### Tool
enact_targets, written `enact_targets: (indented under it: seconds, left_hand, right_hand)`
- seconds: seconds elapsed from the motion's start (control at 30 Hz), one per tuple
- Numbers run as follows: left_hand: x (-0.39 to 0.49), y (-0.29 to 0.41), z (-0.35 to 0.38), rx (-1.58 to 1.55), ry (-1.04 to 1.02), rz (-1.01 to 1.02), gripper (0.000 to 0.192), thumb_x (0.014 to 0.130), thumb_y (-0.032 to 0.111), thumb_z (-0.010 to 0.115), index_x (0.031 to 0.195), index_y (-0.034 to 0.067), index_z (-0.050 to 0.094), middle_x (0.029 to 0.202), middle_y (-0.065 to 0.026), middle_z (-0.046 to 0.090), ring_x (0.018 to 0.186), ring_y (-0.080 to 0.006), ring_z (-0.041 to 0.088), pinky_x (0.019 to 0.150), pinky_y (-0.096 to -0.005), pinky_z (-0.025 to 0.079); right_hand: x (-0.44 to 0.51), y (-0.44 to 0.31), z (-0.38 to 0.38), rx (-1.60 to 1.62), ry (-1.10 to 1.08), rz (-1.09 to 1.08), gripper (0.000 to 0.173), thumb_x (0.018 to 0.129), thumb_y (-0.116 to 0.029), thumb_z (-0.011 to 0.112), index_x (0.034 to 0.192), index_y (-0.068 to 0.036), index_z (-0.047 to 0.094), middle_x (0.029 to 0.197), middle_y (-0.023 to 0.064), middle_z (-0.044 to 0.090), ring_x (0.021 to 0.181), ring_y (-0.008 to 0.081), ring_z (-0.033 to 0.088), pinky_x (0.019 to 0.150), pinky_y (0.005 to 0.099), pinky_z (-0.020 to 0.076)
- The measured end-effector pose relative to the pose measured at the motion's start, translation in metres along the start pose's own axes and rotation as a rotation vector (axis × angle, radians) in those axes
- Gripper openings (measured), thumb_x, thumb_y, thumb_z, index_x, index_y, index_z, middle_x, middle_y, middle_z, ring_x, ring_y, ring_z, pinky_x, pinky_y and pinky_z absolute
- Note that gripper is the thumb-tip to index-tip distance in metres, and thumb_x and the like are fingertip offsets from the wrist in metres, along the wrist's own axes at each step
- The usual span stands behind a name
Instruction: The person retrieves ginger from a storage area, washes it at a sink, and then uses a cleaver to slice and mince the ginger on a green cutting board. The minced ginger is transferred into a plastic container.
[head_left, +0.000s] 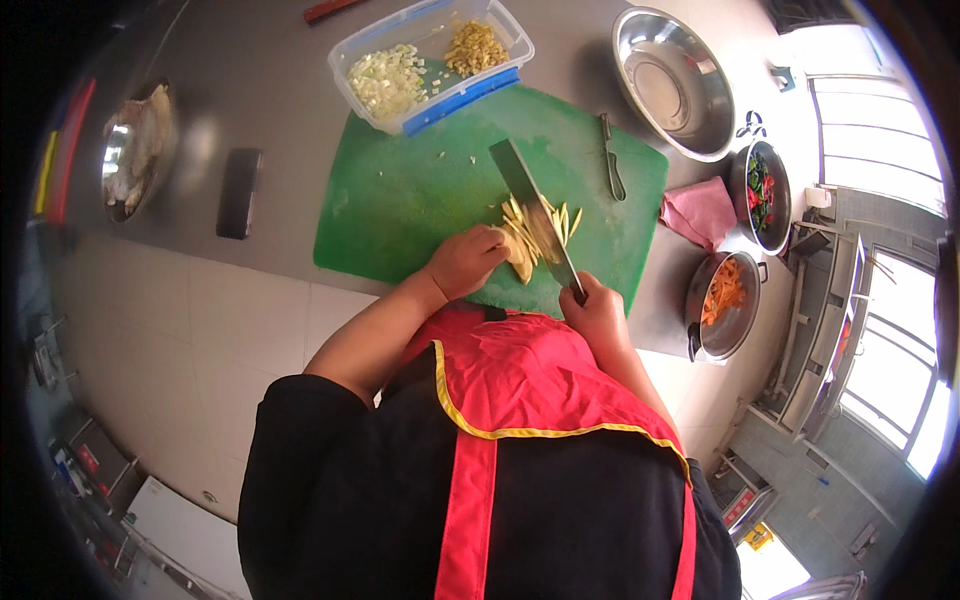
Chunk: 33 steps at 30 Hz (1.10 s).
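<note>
My right hand (596, 309) is closed around the handle of a cleaver (534, 206), whose broad blade points away from me over the green cutting board (390, 202). Under and beside the blade lie thin pale-yellow strips (566, 219), which look like ginger. My left hand (469, 261) presses with curled fingers on an uncut piece of the same food (519, 262), left of the blade. A peeler (612, 161) rests on the board's right part. At the far edge, a clear plastic container (367, 37) holds chopped scallion (386, 79) and minced yellowish bits (476, 49).
Right of the board are a large steel bowl (675, 86), a pink cloth (699, 212), a pan of green and red vegetables (760, 191) and a pot of orange strips (726, 292). On the left lie a dark phone (240, 193) and a dish of raw meat (139, 154).
</note>
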<state>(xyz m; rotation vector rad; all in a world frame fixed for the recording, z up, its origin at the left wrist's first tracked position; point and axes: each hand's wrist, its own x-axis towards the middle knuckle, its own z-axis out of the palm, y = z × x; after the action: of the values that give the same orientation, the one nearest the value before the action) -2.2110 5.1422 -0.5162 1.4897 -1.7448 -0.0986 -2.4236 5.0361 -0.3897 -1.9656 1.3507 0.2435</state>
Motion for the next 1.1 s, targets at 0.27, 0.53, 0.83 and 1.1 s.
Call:
enact_targets:
  seconds: [0.27,0.53,0.83,1.1]
  left_hand:
    - [-0.001,0.001,-0.002,-0.016,-0.005,-0.016,0.013,0.077,0.010,0.068,0.090,0.010,0.067,0.096,-0.0041,0.062,0.088,-0.0252,0.063,0.070,-0.0370,0.056]
    - [-0.002,0.001,0.000,-0.026,0.001,-0.016,0.013,0.079,0.011,0.066,0.091,0.011,0.066,0.098,-0.0039,0.062,0.090,-0.0254,0.064,0.068,-0.0373,0.057]
    - [-0.003,0.001,0.000,-0.007,-0.032,-0.022,0.011,0.080,0.013,0.065,0.091,0.012,0.067,0.100,-0.0030,0.063,0.093,-0.0244,0.064,0.068,-0.0375,0.058]
    - [-0.001,0.000,-0.001,-0.003,-0.070,-0.014,0.012,0.082,0.015,0.063,0.092,0.012,0.069,0.096,-0.0028,0.062,0.092,-0.0238,0.064,0.069,-0.0358,0.058]
  right_hand:
    - [0.000,-0.002,0.003,-0.055,-0.004,-0.015,0.025,0.091,-0.027,0.061,0.095,-0.002,0.064,0.081,0.0283,0.066,0.080,0.0482,0.066,0.072,0.0503,0.0530]
    - [-0.001,-0.009,0.009,-0.044,-0.039,-0.076,0.023,0.091,-0.025,0.060,0.098,-0.003,0.065,0.085,0.0289,0.067,0.084,0.0498,0.065,0.074,0.0538,0.0528]
    - [-0.006,-0.013,0.015,-0.006,0.000,-0.074,0.021,0.091,-0.023,0.061,0.096,-0.004,0.063,0.083,0.0292,0.067,0.083,0.0505,0.065,0.072,0.0536,0.0526]
    - [-0.014,-0.010,0.019,-0.023,-0.056,-0.034,0.020,0.092,-0.022,0.061,0.093,-0.002,0.062,0.079,0.0282,0.066,0.081,0.0494,0.066,0.071,0.0531,0.0523]
